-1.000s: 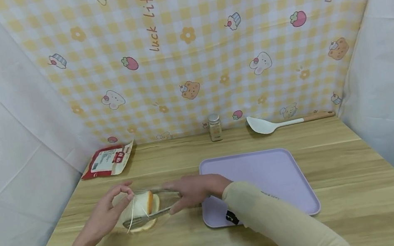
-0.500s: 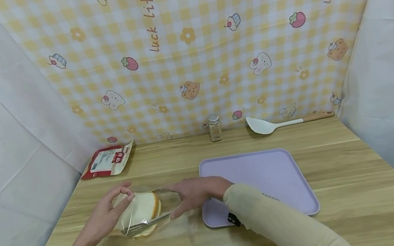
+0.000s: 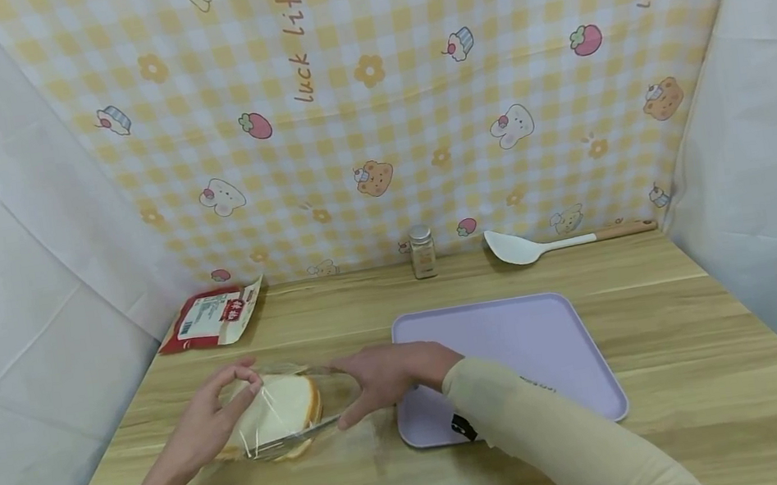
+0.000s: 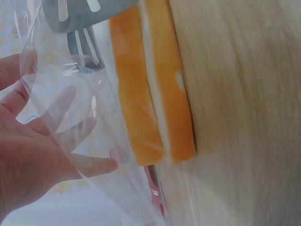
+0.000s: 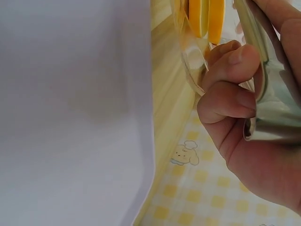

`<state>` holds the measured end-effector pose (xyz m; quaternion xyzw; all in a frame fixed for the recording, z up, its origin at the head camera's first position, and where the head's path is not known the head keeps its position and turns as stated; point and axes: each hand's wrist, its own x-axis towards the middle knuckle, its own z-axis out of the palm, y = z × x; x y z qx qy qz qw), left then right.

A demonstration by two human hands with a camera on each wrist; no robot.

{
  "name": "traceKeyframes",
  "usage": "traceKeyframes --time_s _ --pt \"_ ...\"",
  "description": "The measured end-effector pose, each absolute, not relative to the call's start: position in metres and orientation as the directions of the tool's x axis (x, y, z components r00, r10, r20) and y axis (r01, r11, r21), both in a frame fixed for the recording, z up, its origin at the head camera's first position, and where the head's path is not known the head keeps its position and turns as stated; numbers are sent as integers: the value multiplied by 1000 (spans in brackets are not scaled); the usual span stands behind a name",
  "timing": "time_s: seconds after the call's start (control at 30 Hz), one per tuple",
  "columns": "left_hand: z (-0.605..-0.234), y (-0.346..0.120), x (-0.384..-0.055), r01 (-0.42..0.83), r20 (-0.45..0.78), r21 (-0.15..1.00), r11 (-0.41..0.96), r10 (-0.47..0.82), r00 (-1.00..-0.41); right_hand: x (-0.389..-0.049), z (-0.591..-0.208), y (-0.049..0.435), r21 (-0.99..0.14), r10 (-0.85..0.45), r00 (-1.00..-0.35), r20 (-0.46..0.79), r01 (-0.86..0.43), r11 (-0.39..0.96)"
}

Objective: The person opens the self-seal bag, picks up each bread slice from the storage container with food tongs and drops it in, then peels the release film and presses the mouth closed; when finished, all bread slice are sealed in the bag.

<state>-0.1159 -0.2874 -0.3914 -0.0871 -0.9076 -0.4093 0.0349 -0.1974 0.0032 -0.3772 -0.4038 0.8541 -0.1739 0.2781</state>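
Observation:
Two slices of white bread [image 3: 283,402] lie stacked at the left of the table, with their brown crusts side by side in the left wrist view. A clear plastic bag [image 4: 101,188] is spread about them. My left hand [image 3: 205,421] pinches the bag's edge between thumb and forefinger, the other fingers spread behind the film. From the right, my right hand [image 3: 381,376] grips metal tongs [image 5: 277,106] near their hinge end. One slotted tong head reaches over the bread in the left wrist view; the far arm is partly hidden by the bag and bread.
A lilac tray [image 3: 488,311] lies under the right forearm. Behind stand a glass spice jar [image 3: 423,252] and a white spatula [image 3: 519,247] with a wooden handle. A red and white food packet [image 3: 211,317] lies at the back left. Cloth walls enclose the table.
The upper slice has turned flatter and shifted right, so it now lies more evenly over the lower one. The tong arm in front has moved slightly with it. Both hands have barely moved.

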Motion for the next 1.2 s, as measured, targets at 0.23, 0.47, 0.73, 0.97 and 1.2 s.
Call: traceKeyframes --time_s 0.23,0.47,0.73,0.97,1.2 --pt "-394 -289 -117 178 138 734 655 112 -984 -196 -371 10 -499 -772 -544 -329 -594 631" --pt "-393 -289 -118 174 133 737 653 113 -985 -196 -369 19 -569 -769 -528 -361 -528 630" --pt "-394 -290 -119 164 137 736 657 92 -986 -196 -368 31 -598 -765 -543 -347 -500 626" --pt "-394 -291 -120 141 121 737 661 77 -990 -197 -369 43 -612 -763 -554 -334 -488 622" --pt "-394 -292 -120 139 108 733 666 88 -990 -197 -371 57 -616 -767 -556 -320 -493 615"
